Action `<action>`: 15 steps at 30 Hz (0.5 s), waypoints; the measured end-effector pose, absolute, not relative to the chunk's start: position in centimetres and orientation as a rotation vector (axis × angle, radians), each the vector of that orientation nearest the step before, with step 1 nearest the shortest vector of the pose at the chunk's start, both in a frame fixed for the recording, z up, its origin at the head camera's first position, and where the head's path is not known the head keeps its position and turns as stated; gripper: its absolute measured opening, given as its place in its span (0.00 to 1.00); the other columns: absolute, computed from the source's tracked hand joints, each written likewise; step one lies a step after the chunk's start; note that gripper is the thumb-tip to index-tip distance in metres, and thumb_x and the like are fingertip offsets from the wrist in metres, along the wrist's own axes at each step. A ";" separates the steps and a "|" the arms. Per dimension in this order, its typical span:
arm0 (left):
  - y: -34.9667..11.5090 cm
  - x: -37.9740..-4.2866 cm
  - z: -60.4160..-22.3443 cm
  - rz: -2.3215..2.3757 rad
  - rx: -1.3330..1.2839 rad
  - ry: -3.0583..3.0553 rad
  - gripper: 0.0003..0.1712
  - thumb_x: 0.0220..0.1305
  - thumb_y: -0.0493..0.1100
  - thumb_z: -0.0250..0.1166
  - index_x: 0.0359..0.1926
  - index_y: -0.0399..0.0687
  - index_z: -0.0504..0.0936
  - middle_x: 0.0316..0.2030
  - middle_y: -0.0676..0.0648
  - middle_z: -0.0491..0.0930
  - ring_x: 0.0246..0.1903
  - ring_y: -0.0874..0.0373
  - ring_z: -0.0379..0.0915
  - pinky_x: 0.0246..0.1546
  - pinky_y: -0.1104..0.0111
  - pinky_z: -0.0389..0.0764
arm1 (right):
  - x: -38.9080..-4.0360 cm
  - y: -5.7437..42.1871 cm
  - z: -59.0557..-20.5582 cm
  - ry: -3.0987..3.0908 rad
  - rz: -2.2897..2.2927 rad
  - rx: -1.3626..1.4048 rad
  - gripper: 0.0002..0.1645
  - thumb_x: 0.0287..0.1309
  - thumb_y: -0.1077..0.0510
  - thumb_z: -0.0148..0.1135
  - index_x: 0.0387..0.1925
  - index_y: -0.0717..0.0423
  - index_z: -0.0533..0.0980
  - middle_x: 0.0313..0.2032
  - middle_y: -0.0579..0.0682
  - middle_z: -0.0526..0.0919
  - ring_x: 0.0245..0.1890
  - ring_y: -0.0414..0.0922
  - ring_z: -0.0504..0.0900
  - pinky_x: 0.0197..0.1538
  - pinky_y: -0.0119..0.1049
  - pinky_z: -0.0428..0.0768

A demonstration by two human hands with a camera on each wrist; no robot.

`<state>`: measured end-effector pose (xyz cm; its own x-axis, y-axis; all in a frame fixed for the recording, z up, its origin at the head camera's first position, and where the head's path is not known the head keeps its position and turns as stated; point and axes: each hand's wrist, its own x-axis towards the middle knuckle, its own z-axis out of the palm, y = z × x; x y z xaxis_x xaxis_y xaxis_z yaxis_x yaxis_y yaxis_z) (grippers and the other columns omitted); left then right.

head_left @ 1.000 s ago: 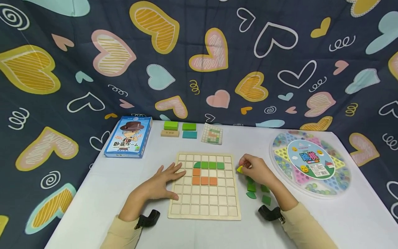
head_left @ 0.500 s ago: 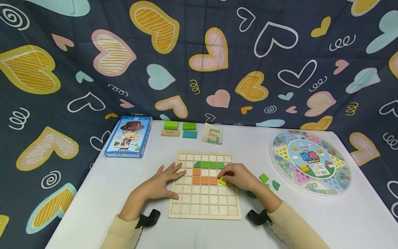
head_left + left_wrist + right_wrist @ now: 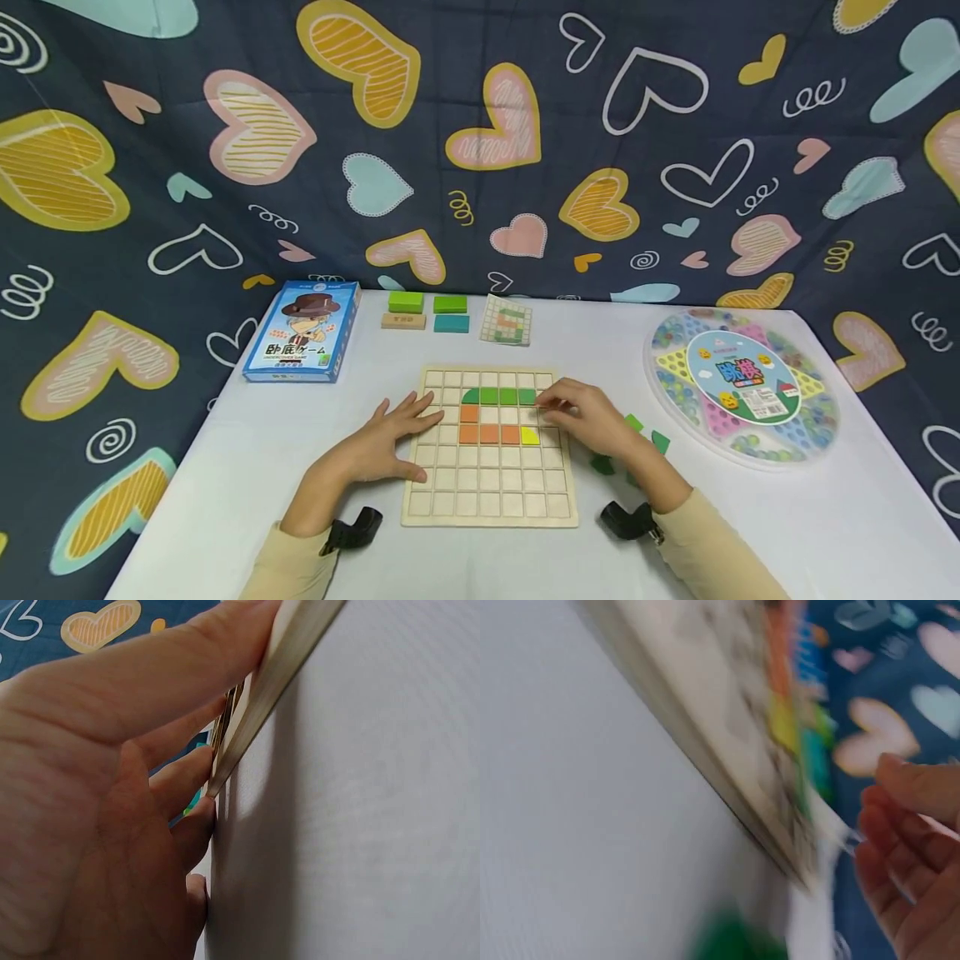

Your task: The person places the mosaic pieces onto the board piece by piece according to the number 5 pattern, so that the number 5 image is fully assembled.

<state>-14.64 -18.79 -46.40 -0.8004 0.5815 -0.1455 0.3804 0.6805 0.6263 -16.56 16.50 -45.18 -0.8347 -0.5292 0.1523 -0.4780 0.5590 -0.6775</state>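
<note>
A wooden grid board (image 3: 491,504) lies on the white table. My left hand (image 3: 371,446) rests at its left edge with fingers spread; in the left wrist view the thumb (image 3: 172,671) touches the board's side. A green row of tiles (image 3: 498,396), orange tiles (image 3: 489,434) and a yellow tile with a rounded corner (image 3: 529,436) sit in the board's squares. Just above the right part of the board is my right hand (image 3: 588,414), its fingers loosely bent with nothing visible between them. Loose green tiles (image 3: 660,442) lie to its right, partly hidden by the wrist.
A pattern card (image 3: 506,321) and several small blocks (image 3: 406,302) lie behind the board. At the back left is a blue game box (image 3: 303,333). A round marble game (image 3: 742,387) lies at the right. A heart-patterned cloth (image 3: 480,217) hangs behind the table.
My right hand has carried the yellow tile from the right side onto the board, set it at the end of the orange row, and let go. The left hand has stayed in place.
</note>
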 end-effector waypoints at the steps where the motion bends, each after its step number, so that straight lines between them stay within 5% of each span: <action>1: -18.8 -14.6 -46.4 0.841 0.758 2.563 0.52 0.42 0.54 0.76 0.69 0.52 0.65 0.74 0.46 0.49 0.74 0.44 0.36 0.69 0.42 0.32 | -16.5 17.5 -45.0 2.748 -1.148 -0.848 0.13 0.57 0.62 0.64 0.45 0.57 0.80 0.42 0.48 0.83 0.41 0.42 0.80 0.44 0.35 0.81; 8: -19.0 -14.4 -46.5 0.830 0.762 2.568 0.52 0.42 0.55 0.75 0.69 0.52 0.64 0.74 0.46 0.49 0.74 0.43 0.36 0.69 0.42 0.32 | -15.5 24.9 -45.0 2.887 -0.890 -0.602 0.19 0.52 0.73 0.59 0.46 0.58 0.80 0.47 0.54 0.81 0.49 0.54 0.79 0.49 0.51 0.79; 15: -19.0 -14.5 -46.6 0.835 0.769 2.569 0.52 0.43 0.56 0.74 0.69 0.51 0.64 0.74 0.45 0.49 0.73 0.42 0.36 0.69 0.41 0.32 | -15.5 26.3 -45.4 2.910 -0.709 -0.614 0.17 0.51 0.71 0.63 0.43 0.55 0.80 0.43 0.50 0.80 0.45 0.49 0.79 0.48 0.48 0.78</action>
<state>-14.54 -19.04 -46.61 -0.7995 0.5840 -0.1407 0.3899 0.6826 0.6181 -15.52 26.29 -45.38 -0.9159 -0.4011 0.0133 -0.3622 0.8120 -0.4576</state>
